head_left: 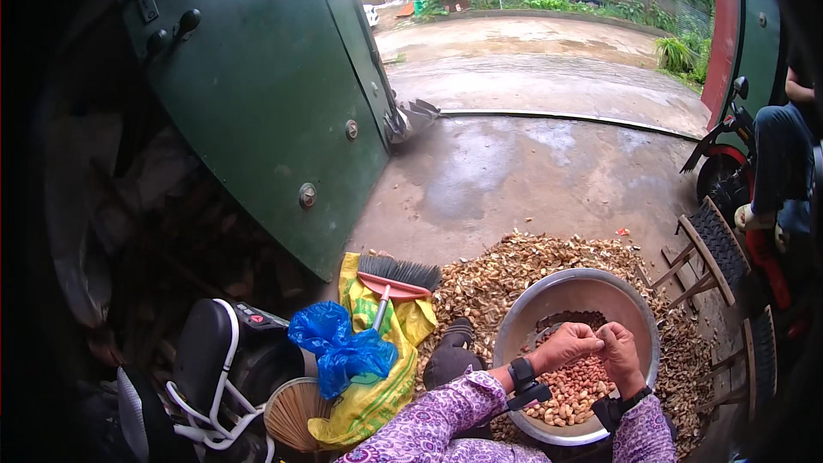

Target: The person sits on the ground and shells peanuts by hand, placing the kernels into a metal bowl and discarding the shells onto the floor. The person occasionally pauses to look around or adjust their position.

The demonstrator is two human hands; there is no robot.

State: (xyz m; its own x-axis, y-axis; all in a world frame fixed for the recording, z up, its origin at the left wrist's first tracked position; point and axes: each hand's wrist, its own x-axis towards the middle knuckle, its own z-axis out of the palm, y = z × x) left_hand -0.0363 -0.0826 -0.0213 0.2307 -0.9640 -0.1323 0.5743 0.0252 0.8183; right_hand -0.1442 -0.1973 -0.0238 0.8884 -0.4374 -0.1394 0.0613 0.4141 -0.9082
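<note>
A wide metal basin [507,339] holds reddish shelled peanuts [583,377] and, toward its near side, paler peanuts in their shells [561,411]. Over its middle, my left hand [566,345] and my right hand [621,353] meet fingertip to fingertip. Both are closed in a pinch; whatever lies between the fingers is hidden or too small to name. Dark straps sit round both wrists, below purple patterned sleeves. Broken peanut shells [480,291] are heaped on the ground around the basin.
Left of the basin lie a yellow sack [377,403], a blue plastic bag [347,347] and a broom [399,274]. Low woven-seat stools [718,244] stand at right, near a seated person's leg [784,154]. A green metal door [257,94] stands at left.
</note>
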